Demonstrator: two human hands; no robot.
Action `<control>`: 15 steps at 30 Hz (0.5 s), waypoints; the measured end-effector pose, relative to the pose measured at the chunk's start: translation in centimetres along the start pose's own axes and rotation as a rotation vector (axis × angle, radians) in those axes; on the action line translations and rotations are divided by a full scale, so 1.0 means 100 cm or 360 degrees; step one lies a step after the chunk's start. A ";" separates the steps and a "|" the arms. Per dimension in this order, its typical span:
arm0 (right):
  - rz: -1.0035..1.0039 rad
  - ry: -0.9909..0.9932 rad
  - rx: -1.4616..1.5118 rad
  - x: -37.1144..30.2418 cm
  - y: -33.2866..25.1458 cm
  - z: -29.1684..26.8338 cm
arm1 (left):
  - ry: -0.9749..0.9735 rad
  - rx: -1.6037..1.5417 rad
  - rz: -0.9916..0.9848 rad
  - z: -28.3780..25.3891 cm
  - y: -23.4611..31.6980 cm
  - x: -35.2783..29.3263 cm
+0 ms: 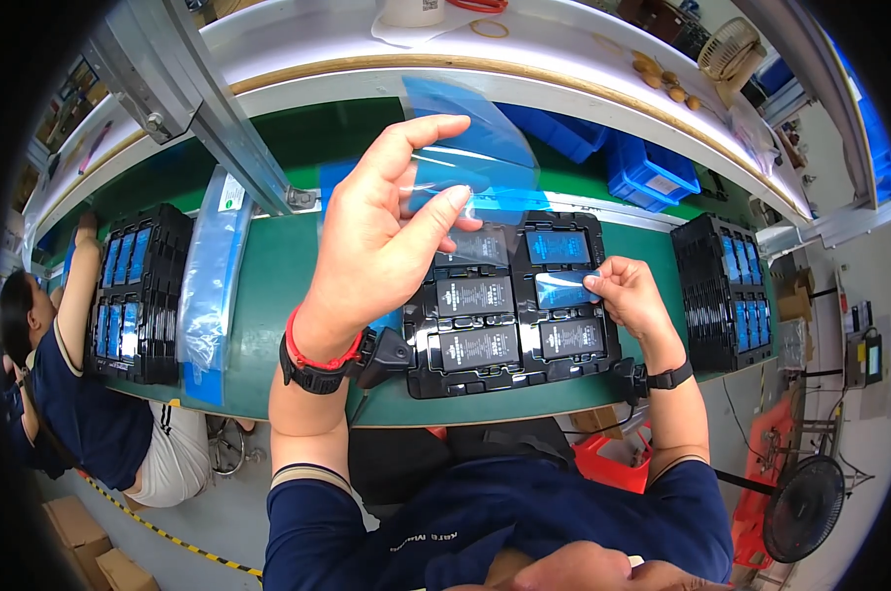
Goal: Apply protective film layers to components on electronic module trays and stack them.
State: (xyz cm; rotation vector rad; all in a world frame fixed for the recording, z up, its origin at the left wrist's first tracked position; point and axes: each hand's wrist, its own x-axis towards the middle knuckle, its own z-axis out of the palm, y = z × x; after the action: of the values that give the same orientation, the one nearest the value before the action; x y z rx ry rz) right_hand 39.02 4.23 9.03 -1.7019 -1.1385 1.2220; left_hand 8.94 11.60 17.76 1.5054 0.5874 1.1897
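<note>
My left hand (381, 231) is raised over the far side of the bench, with a clear, bluish plastic film sheet (485, 163) at its thumb and curled fingers. The index finger stands away from the thumb. Under the sheet lies a black plastic tray (524, 378) of flat phone batteries (475, 295) in two columns. My right hand (632, 298) is at the tray's right side, its thumb and forefinger pinching the end of a small glossy blue film (561, 290) over the middle right battery. The far right battery (557, 247) looks blue; several others are dark grey.
Stacked black trays stand to the left (135, 295) and right (726, 291) on the green bench (258, 345). Near the left stack lies a pack of clear film (209, 286). Blue bins (652, 169) sit beneath the white shelf (317, 64). A co-worker (91, 374) sits at left.
</note>
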 end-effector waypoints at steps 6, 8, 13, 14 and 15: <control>-0.0003 0.0020 0.0014 -0.002 -0.004 0.003 | -0.0012 0.0023 -0.0005 0.000 0.001 0.000; -0.0006 0.0010 0.0024 -0.002 -0.003 0.002 | -0.0034 0.0028 -0.0017 -0.001 0.002 0.000; -0.0027 0.0002 0.0026 -0.003 -0.001 0.003 | -0.0039 0.0023 -0.0014 0.002 0.003 -0.002; -0.0049 0.0010 0.0005 -0.004 0.000 0.003 | -0.0038 0.0023 -0.0015 0.002 0.003 -0.002; -0.0071 0.0016 -0.0016 -0.004 0.000 0.004 | -0.0037 0.0025 -0.0021 0.002 0.003 -0.002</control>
State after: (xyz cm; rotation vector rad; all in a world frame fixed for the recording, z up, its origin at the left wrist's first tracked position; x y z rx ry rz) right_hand 38.62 3.91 9.02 -1.6796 -1.1721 1.1807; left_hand 8.97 11.22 17.95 1.5247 0.5913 1.1582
